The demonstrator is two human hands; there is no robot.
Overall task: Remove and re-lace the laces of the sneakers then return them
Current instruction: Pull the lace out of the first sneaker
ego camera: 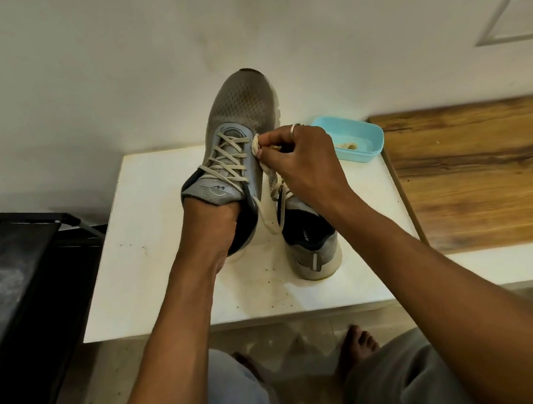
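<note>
A grey mesh sneaker (pixel 240 107) is held up above the white table (pixel 153 244), toe pointing away. Its pale laces (pixel 226 160) cross through the eyelets. My left hand (pixel 212 226) is pushed into the shoe's opening and holds it from inside. My right hand (pixel 300 163) pinches a small crumpled pale cloth (pixel 257 146) against the sneaker's right side, beside the laces. The second grey sneaker (pixel 311 246) stands on the table under my right wrist, heel toward me, with loose laces (pixel 274 198) hanging over its opening.
A light blue plastic tub (pixel 350 139) with something pale inside sits at the table's back right. A wooden surface (pixel 475 177) adjoins on the right, a black stand (pixel 23 271) on the left. The wall is close behind. My bare feet are below the table edge.
</note>
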